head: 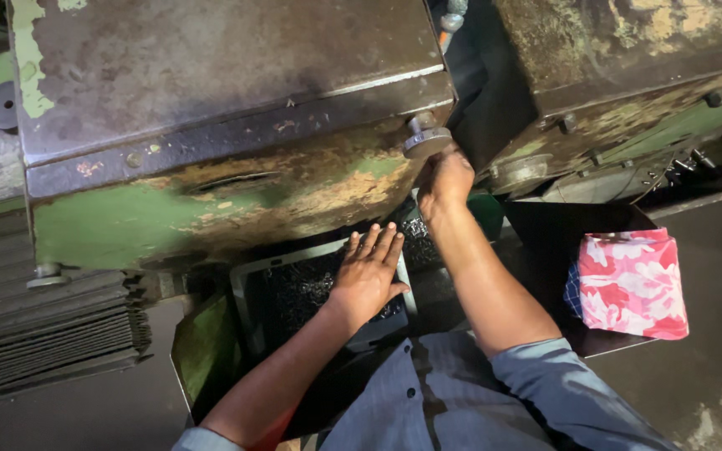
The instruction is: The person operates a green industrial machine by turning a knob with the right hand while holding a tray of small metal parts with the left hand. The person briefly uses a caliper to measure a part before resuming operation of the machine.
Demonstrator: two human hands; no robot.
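Looking down from the head camera, the left hand (368, 271) lies flat with its fingers (375, 242) spread and straight, palm down on a shallow grey tray (248, 280) filled with dark metal chips (294, 292); it grips nothing, only rests on the tray's right part, near its far edge. The right hand (444, 179) reaches up and forward to a round metal knob (424, 140) at the lower right corner of a worn green machine housing (211, 209); its fingers are curled against the underside of the knob, touching it, though how firmly they close on it cannot be told from this angle. The tray sits below the housing's rusty lower edge, between the two forearms. To the right, well apart from both hands, a folded pink and white patterned cloth (628, 284) lies on a dark surface (545, 234). At the left, black ribbed bellows (52, 334) hang under the machine.
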